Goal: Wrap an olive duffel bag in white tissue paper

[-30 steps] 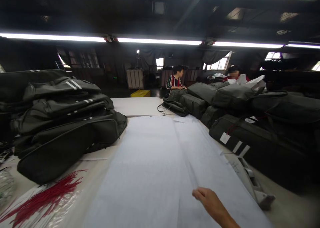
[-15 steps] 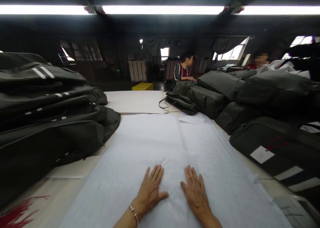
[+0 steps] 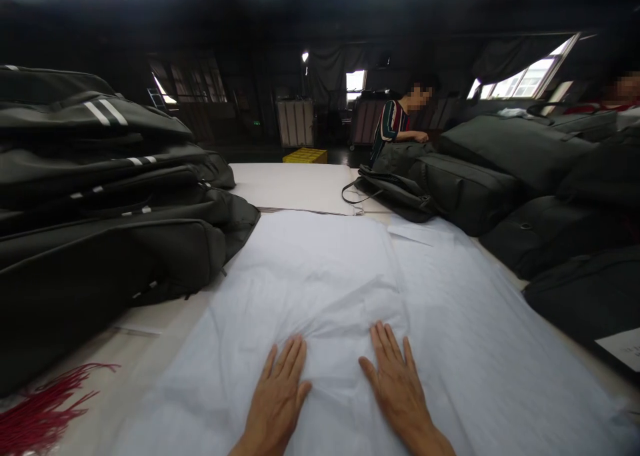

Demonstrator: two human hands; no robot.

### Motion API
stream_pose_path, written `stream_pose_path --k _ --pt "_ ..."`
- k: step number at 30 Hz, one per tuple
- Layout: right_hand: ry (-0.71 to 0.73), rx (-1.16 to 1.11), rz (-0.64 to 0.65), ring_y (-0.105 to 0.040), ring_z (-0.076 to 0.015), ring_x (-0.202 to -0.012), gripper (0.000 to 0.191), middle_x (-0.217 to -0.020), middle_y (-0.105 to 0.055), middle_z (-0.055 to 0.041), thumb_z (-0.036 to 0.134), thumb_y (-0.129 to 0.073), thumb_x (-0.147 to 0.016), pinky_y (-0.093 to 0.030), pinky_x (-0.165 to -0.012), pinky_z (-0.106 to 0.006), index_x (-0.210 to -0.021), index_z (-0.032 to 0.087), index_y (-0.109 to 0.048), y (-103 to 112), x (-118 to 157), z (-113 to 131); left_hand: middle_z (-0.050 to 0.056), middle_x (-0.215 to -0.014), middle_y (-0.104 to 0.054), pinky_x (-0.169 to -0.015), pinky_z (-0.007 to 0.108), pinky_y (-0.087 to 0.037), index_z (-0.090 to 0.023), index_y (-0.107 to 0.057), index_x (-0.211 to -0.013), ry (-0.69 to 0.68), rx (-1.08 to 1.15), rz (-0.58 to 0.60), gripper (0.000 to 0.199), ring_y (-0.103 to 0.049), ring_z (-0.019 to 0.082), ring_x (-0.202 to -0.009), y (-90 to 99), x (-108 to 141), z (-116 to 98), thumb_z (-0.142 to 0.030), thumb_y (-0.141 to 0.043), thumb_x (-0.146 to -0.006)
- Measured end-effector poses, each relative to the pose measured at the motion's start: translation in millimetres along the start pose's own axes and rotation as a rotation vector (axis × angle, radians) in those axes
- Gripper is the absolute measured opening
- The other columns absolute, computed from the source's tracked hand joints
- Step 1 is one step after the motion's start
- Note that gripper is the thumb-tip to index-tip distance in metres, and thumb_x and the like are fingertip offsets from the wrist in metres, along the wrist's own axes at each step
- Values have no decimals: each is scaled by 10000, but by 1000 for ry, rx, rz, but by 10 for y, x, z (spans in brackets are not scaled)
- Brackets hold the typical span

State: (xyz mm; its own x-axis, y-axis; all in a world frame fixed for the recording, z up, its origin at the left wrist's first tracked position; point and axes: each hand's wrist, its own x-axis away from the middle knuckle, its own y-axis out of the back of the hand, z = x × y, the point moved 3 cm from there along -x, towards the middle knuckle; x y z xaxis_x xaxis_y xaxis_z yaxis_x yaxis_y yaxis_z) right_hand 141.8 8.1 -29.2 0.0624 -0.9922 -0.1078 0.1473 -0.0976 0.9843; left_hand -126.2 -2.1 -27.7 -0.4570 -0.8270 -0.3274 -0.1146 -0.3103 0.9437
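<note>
A large sheet of thin white tissue-like material (image 3: 330, 249) covers the middle of the table. Both palms lie flat on it. My left hand (image 3: 280, 389) presses on the nearer left part, fingers stretched forward, thumb out to the right. My right hand (image 3: 397, 386) rests to its right, fingers extended and thumb out to the left. Creases run across the sheet between and ahead of the fingertips. Neither hand holds anything. A small folded flap (image 3: 413, 233) shows near the sheet's far right.
Dark bags with white stripes (image 3: 100, 236) are piled at left. More dark bags (image 3: 470, 183) line the right side. Red strings (image 3: 50, 409) lie at the lower left. A stack of pale sheets (image 3: 295, 183) is beyond. A co-worker in a striped top (image 3: 390, 123) stands behind the bags.
My left hand has slid left and slightly nearer, away from the right hand, which stays about where it was. More creases show in the sheet. The view has turned right.
</note>
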Motion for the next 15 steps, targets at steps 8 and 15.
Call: stream_pose_path --k 8,15 --pt "49 12 -42 -148 -261 -1470 664 -1577 -213 -82 516 -322 -972 -60 -1205 -547 -1501 116 -295 -58 -70 199 28 -1532 -373 -1126 392 -376 -257 -99 -1550 90 137 34 530 -376 174 -1394 228 540 506 -309 -222 -1037" --pt "-36 74 36 -113 -284 -1470 592 -1574 -228 -95 165 -386 -885 -42 -1195 -539 -1475 126 -371 77 -559 364 88 -1549 -316 -1112 493 -357 -314 -104 -1547 -118 117 106 688 -400 305 -1376 102 476 204 -569 -378 -969"
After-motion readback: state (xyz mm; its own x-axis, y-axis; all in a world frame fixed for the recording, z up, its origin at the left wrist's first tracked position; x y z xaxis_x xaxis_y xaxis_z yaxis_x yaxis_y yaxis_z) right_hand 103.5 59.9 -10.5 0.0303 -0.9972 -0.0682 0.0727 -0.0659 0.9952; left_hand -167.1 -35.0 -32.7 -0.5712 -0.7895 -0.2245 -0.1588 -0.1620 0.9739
